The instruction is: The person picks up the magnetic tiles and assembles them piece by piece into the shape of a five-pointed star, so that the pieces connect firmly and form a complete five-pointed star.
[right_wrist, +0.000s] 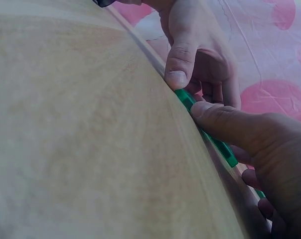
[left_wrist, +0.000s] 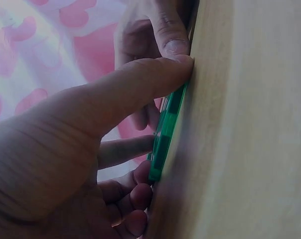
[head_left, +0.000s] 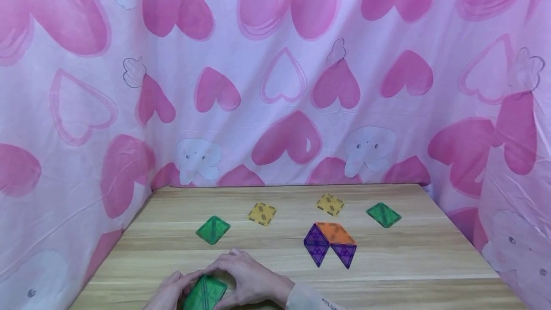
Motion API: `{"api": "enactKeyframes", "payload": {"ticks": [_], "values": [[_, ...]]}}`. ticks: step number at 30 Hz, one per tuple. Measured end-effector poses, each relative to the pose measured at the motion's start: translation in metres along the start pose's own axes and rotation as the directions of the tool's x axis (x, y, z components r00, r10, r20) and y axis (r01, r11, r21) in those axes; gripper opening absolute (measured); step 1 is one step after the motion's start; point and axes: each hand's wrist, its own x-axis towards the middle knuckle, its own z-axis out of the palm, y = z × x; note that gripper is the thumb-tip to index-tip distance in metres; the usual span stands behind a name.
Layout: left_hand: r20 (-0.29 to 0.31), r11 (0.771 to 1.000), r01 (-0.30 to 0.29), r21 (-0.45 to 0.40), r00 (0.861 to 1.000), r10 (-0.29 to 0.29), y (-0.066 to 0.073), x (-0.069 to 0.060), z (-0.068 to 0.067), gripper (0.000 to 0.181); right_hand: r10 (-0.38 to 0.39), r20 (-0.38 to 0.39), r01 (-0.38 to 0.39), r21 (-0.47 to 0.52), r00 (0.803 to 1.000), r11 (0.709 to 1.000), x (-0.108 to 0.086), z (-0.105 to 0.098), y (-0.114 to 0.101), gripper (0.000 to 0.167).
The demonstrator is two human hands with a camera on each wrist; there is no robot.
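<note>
1. While the left hand (head_left: pixel 169 293) pinches the green tile (head_left: pixel 205 294) between thumb and curled fingers, a slip looks the likeliest trouble: that grasp seems to take only a thin rim, so uneven pressure could tip the tile.
2. The tile sits between the fingers of both hands, low to the table (head_left: pixel 396 271); whether it touches the surface, I cannot tell. If one set of fingers let go sooner than the other, it might twist or drop.
3. One corner points away from the person, close to where the fingers of both hands come together. A dark middle stripe runs from there back toward the person. Its near end is cut off and the left fingers cover one side, so the long axis is uncertain.
4. The right hand (head_left: pixel 250 277) grasps the tile's right side, thumb nearer, fingers farther; crowding the left fingers could nudge it askew.
5. Beyond the right fingers and to their right, the purple tiles (head_left: pixel 316 241) and orange tile (head_left: pixel 338 233) could be jostled by a wide sweep.
</note>
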Motion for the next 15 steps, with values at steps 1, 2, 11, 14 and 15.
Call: {"api": "enactKeyframes", "payload": {"ticks": [1, 2, 11, 14, 15], "values": [[-0.019, 1.0, -0.014, 0.015, 1.0, 0.015, 0.002, -0.001, -0.001, 0.093, 0.01, 0.0, -0.01, 0.028, 1.0, 1.0, 0.0, -0.001, 0.0, 0.07], [-0.036, 0.999, -0.035, 0.023, 0.999, 0.036, 0.005, -0.001, -0.002, 0.092, 0.027, 0.001, -0.027, 0.071, 1.0, 0.997, -0.002, -0.002, 0.0, 0.071], [-0.029, 1.0, -0.005, 0.024, 1.0, 0.006, 0.006, -0.002, -0.004, 0.091, 0.223, -0.055, -0.181, 0.419, 0.973, 0.89, -0.026, -0.037, 0.019, 0.075], [-0.016, 1.0, 0.015, 0.005, 1.0, -0.015, 0.001, -0.002, -0.002, 0.093, 0.322, -0.084, -0.253, 0.448, 0.943, 0.858, -0.046, -0.057, 0.033, 0.071], [-0.017, 1.0, 0.011, 0.004, 1.0, -0.011, -0.001, -0.003, -0.003, 0.095, 0.355, -0.092, -0.277, 0.459, 0.93, 0.844, -0.054, -0.064, 0.038, 0.069]]}}
